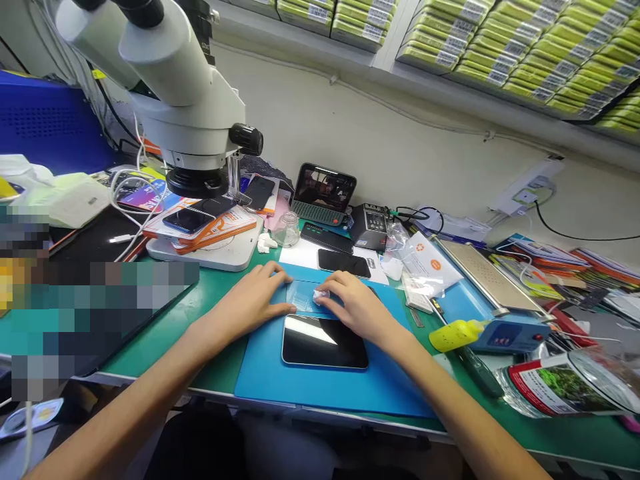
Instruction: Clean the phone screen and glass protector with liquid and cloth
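Blue mat (265, 380) covers the bench in front of the person, and on it lies a thin clear glass sheet (303, 297), just beyond a dark phone (325, 341) that rests screen-up. The left hand (255, 297) lies flat and open, fingers spread, pinning the sheet's left edge against the mat. The right hand (353, 307) pinches a small white wipe (320, 294) between its fingertips and presses it on the sheet's right part. To do this well, I judge the left hand should hold firm without flexing the glass, while the wipe runs in straight, light, overlapping passes towards one edge, fingers kept off the cleaned area. A microscope (170, 87) stands at the back left; a yellow bottle (455, 333) lies to the right, well clear of the sheet.
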Tool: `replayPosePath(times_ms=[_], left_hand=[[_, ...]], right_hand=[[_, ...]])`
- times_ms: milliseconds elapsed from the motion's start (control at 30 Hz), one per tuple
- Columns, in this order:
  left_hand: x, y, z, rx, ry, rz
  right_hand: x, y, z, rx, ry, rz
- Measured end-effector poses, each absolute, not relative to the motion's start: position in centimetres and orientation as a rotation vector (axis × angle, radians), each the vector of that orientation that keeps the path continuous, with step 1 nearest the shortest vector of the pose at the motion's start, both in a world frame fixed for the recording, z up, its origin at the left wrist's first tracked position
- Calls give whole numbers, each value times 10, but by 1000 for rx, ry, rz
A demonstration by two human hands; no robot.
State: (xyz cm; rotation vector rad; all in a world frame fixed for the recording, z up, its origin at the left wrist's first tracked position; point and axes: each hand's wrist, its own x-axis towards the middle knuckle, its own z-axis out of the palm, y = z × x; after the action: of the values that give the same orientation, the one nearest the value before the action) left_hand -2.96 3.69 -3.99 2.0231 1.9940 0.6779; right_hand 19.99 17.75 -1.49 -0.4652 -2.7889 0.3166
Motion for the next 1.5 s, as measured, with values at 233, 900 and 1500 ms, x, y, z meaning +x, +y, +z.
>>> replayPosePath(times_ms=[233, 900, 1500], left_hand=[[-29, 37, -42, 2077, 1982, 648], [-32, 41, -44, 2129, 2005, 578], [-30, 39, -47, 2165, 2031, 579]], right_hand=[[186, 181, -24, -504, -2757, 317], [173, 190, -30, -550, -2771, 230], [211, 208, -20, -650, -2727, 372]])
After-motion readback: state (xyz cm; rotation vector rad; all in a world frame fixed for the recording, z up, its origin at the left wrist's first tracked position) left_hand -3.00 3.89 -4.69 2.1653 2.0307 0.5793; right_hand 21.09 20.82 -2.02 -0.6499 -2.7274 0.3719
